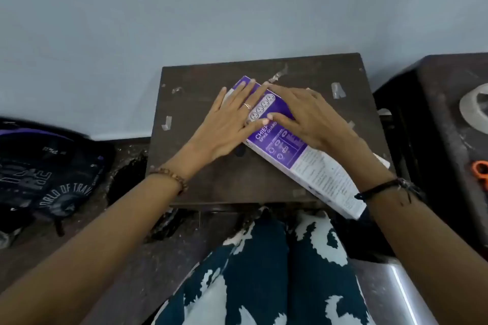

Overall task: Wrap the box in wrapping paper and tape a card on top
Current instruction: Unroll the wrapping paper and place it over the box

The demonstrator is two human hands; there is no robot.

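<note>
The box [303,163], long, purple and white, lies flat and slanted across the right half of the dark counter [211,182], its far end near the middle of the far edge and its near end jutting over the near right corner. Both hands rest on its far half. The left hand [232,124] lies palm down with straight, spread fingers [245,92] over the box's left edge, partly on the counter. The right hand [309,116] lies flat too, its fingers [280,120] straight and pressing the printed top, thumb tips of both hands almost meeting; neither grips anything. Scraps of tape [338,90] stick to the counter near its far and left edges. A dark backpack [47,166] sits left of the counter. On a second dark surface to the right lie a tape roll [472,108] and orange-handled scissors [479,174].
</note>
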